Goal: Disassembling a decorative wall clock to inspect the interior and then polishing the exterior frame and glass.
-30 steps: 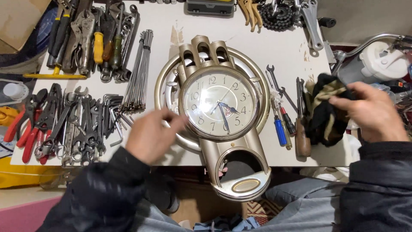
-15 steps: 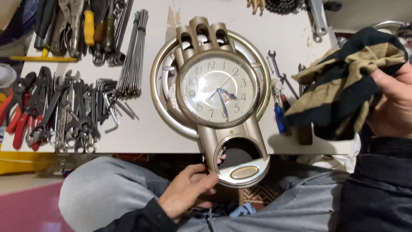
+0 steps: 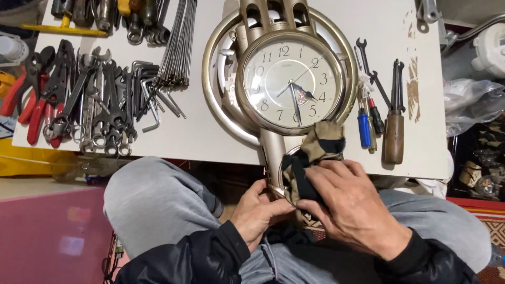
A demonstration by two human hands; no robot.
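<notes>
Head view, the only one. The wall clock [image 3: 286, 84] lies face up on the white table [image 3: 210, 139], and its lower pendulum part hangs over the table edge, above the person's lap. This is the first risk I see: only the left hand [image 3: 258, 213] supports this hanging part, so if the right hand [image 3: 350, 208] pushes too strongly with the cloth [image 3: 315, 152], the clock may turn or slide toward the knees. The second risk is the glass: the cloth already touches the lower rim of the dial, and hard pressure there could scratch or crack it. Third, the blue-handled screwdriver [image 3: 364, 129] and the wooden-handled tool [image 3: 393, 138] lie just beside the right fingers, on their outer side; a wide wiping move could push them off the edge.

The left fingers are curled and closed around the lower left edge of the clock frame, gripping it from the side. The right fingers [image 3: 336, 173] are bent and half closed, pressing the striped olive and black cloth against the frame just below the dial; the thumb is hidden under the cloth. Far from the left fingers, on the other side of the table, lie the wrenches [image 3: 105, 105] and red pliers [image 3: 37, 94].
</notes>
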